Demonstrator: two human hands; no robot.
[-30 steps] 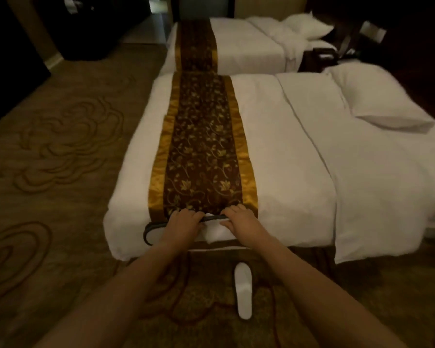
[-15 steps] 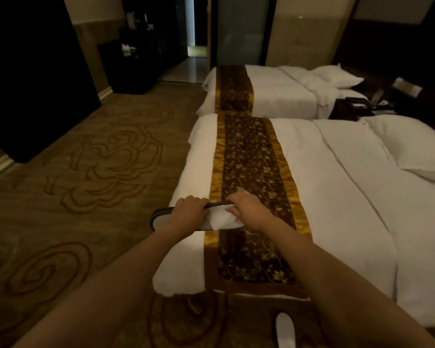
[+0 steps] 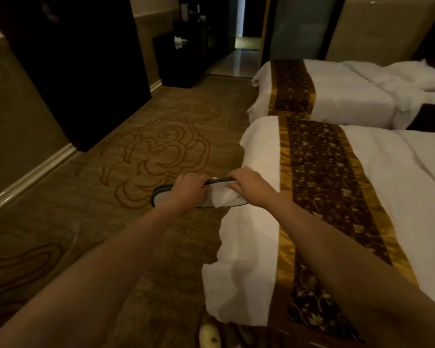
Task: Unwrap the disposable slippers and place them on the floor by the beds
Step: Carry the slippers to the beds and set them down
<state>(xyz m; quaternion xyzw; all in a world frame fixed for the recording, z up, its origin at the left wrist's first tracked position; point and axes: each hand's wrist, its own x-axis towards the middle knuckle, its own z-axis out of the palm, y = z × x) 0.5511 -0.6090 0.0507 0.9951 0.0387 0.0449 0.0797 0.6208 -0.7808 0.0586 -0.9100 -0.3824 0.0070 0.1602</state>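
Both my hands hold one white disposable slipper [image 3: 222, 197] with a dark sole edge, in the air over the near bed's foot corner. My left hand [image 3: 190, 188] grips its middle, and the heel end sticks out to the left over the carpet. My right hand [image 3: 246, 187] grips the toe end, where the white upper is bunched. A second white slipper [image 3: 209, 336] lies on the floor at the bottom edge, partly cut off. I cannot tell whether any wrapper is left on the held slipper.
Two white beds, near [image 3: 387, 197] and far [image 3: 349, 96], carry brown and gold runners. Patterned carpet [image 3: 148, 151] spreads to the left. A dark cabinet [image 3: 81, 66] stands against the left wall, with a doorway [image 3: 244, 46] beyond it.
My view has swung left and the hands with the slipper have shifted left, from over the runner to the bed's foot corner. The floor slipper has slid to the bottom edge of view.
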